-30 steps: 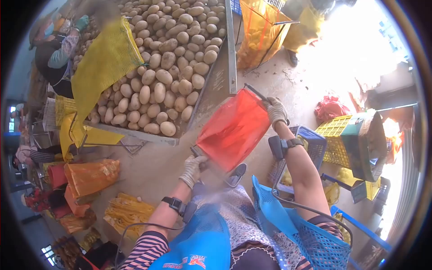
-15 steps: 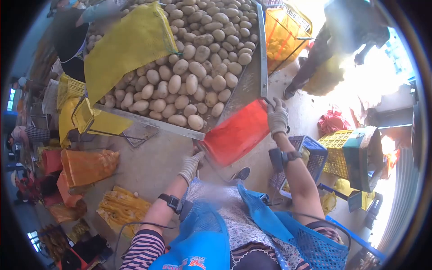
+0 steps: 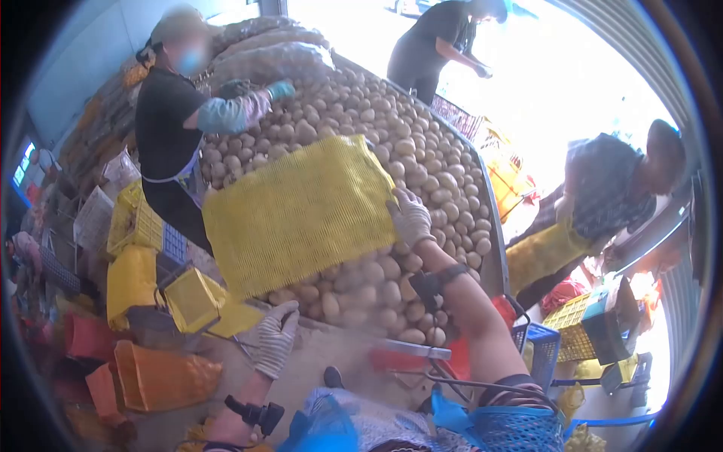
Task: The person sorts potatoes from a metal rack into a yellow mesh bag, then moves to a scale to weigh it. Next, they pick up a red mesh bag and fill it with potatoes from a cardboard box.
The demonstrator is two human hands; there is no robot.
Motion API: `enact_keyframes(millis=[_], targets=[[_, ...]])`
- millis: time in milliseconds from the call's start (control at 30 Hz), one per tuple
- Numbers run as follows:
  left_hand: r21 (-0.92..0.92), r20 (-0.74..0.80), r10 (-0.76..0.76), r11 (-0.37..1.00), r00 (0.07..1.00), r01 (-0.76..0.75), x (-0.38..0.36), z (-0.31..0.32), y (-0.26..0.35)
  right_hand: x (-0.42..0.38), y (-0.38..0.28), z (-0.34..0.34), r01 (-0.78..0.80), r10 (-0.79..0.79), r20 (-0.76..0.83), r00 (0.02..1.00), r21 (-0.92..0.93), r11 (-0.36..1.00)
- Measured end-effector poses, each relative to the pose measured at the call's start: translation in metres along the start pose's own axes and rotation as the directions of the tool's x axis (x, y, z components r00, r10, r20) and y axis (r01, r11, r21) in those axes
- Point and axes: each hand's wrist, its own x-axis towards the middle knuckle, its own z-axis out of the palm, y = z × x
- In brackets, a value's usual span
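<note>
My right hand point(image 3: 413, 217), in a pale knitted glove, grips the right edge of a yellow mesh sack point(image 3: 301, 215). The sack lies spread flat over the heap of potatoes point(image 3: 369, 290). My left hand point(image 3: 273, 340), gloved in striped knit, is below the sack's lower left corner, apart from it. Its fingers are loosely bent, with nothing visible in them. A red sheet-like piece point(image 3: 395, 358), partly hidden by my right arm, sits by the metal edge of the potato table point(image 3: 422, 349).
Across the potatoes, a co-worker point(image 3: 169, 143) reaches in with a gloved hand; another person point(image 3: 433, 45) stands at the back right. A bent person point(image 3: 602, 196) handles a yellow sack at right. Orange bags point(image 3: 166, 377) and a yellow crate point(image 3: 135, 226) stand left, a blue crate point(image 3: 544, 354) right.
Both hands have left the red piece. My right hand has moved up onto the yellow sack, and my left hand has moved left. The view has tilted up.
</note>
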Motion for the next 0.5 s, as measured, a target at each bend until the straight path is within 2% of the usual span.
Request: enact_keyframes(millis=[33, 67, 100, 133, 167, 233, 300, 333, 367, 433, 467, 500], targets=[[-0.111, -0.047, 0.002, 0.994, 0.999, -0.007, 0.015, -0.007, 0.018, 0.025, -0.002, 0.020, -0.112, 0.088, -0.111, 0.990, -0.235, 0.965], [-0.216, -0.086, -0.011, 0.976, 0.996, -0.008, 0.027, -0.013, 0.033, 0.045, -0.007, 0.028, -0.120, 0.091, -0.134, 0.987, -0.232, 0.965], [-0.206, -0.076, 0.001, 0.978, 0.997, -0.016, 0.040, -0.019, 0.050, 0.056, -0.010, 0.035, -0.360, 0.360, 0.000, 0.933, -0.042, 0.932], [-0.236, -0.029, -0.033, 0.971, 0.999, 0.025, 0.054, -0.022, 0.068, 0.057, -0.013, 0.040, -0.594, 0.571, 0.187, 0.799, 0.104, 0.797], [-0.270, 0.020, -0.076, 0.960, 0.997, 0.079, 0.067, -0.023, 0.080, 0.051, -0.026, 0.034, -0.608, 0.585, 0.190, 0.788, 0.092, 0.789], [-0.381, 0.082, -0.016, 0.924, 0.997, 0.046, 0.102, -0.012, 0.083, 0.038, -0.075, 0.009, -0.252, 0.239, 0.177, 0.955, 0.057, 0.966], [-0.287, 0.031, -0.063, 0.956, 0.998, 0.069, 0.128, 0.014, 0.100, -0.003, -0.098, 0.009, 0.100, -0.114, 0.111, 0.987, 0.124, 0.987], [-0.307, 0.054, -0.061, 0.949, 0.997, 0.074, 0.134, 0.025, 0.112, -0.016, -0.130, -0.015, 0.100, -0.118, 0.297, 0.947, 0.075, 0.992], [-0.322, 0.069, -0.064, 0.943, 0.996, 0.083, 0.136, 0.033, 0.119, -0.035, -0.139, -0.013, 0.167, -0.179, 0.388, 0.904, 0.065, 0.984], [-0.563, 0.052, -0.190, 0.805, 0.980, 0.186, 0.137, 0.050, 0.097, -0.065, -0.165, -0.029, 0.079, -0.152, 0.550, 0.821, 0.154, 0.985], [-0.575, 0.099, -0.254, 0.774, 0.962, 0.264, 0.127, 0.046, 0.097, -0.081, -0.169, -0.030, 0.089, -0.186, 0.574, 0.797, 0.193, 0.977], [-0.585, 0.147, -0.309, 0.739, 0.940, 0.335, 0.118, 0.041, 0.099, -0.096, -0.173, -0.032, 0.007, -0.155, 0.527, 0.835, 0.272, 0.962]])
